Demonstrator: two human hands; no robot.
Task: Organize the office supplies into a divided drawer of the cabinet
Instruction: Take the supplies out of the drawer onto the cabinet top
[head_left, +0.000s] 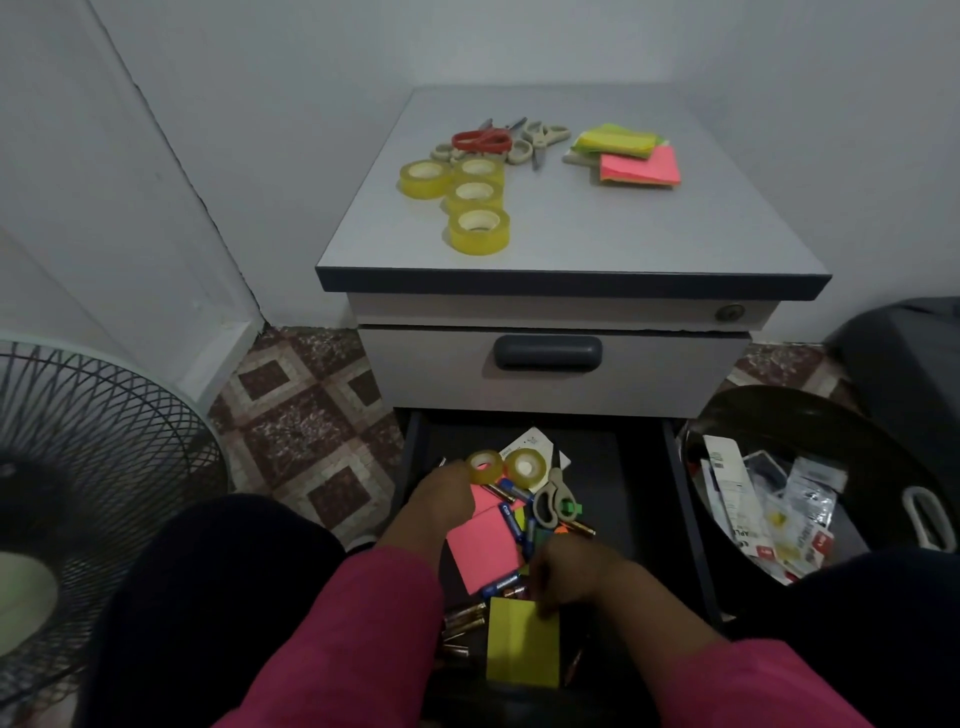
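The cabinet's bottom drawer (644, 519) is pulled open and holds a jumble: two tape rolls, scissors (551, 499), a pink note pad (485, 545), a yellow-green note pad (522, 644) and several batteries (511, 519). My left hand (441, 501) reaches into the drawer and grips one tape roll (484, 465); the second tape roll (525, 466) lies just to its right. My right hand (571, 577) pinches the top edge of the yellow-green pad. On the cabinet top (623, 234) lie several tape rolls (478, 228), scissors (483, 140) and stacked note pads (631, 156).
A closed drawer with a dark handle (548, 353) sits above the open one. A round black bin (779, 499) full of packaging stands at the right. A fan grille (78, 452) is at the left. Patterned floor tiles show beside the cabinet.
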